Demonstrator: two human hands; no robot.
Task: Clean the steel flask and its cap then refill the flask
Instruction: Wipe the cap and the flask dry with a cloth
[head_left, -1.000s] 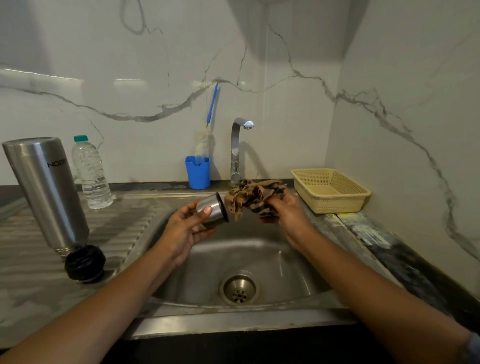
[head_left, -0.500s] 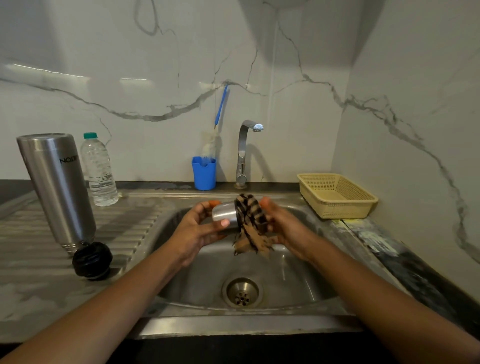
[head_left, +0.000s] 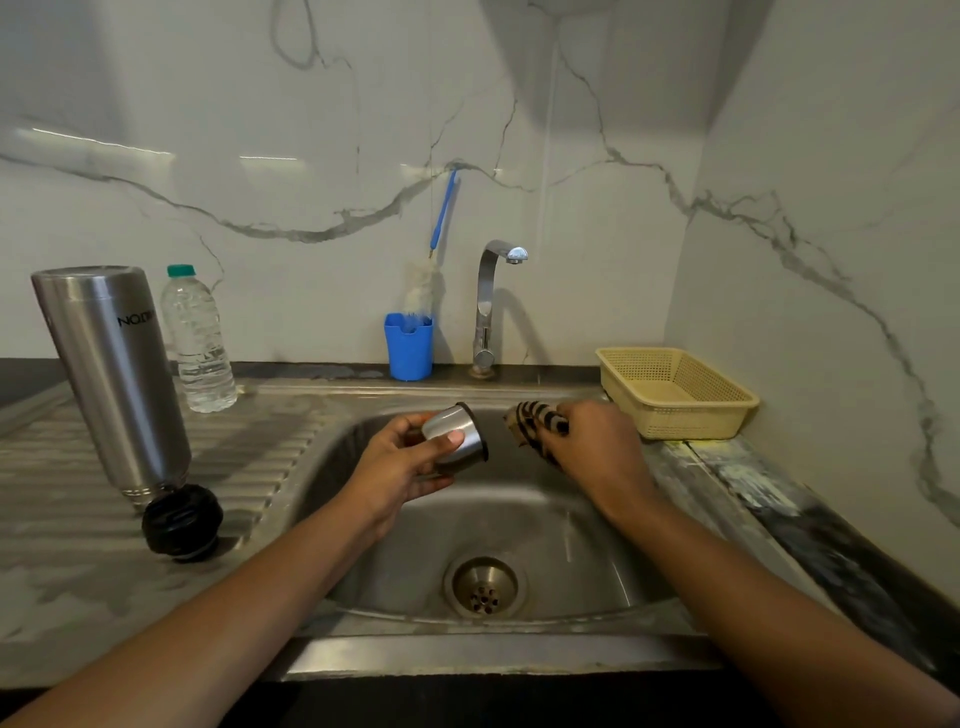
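Left hand grips smooth steel cap; right hand bunches seemingly striped cloth.

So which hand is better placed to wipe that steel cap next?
Probably the right hand: it grips the striped cloth beside the cap, whose open mouth faces it; the left hand holds the cap.

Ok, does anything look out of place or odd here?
The steel flask stands mouth-down on the drainboard, its logo inverted and its body tilted, the black stopper beside its mouth; probably draining. A yellowish smear marks the counter before the basket. The left hand grips the cap, the right hand the cloth.
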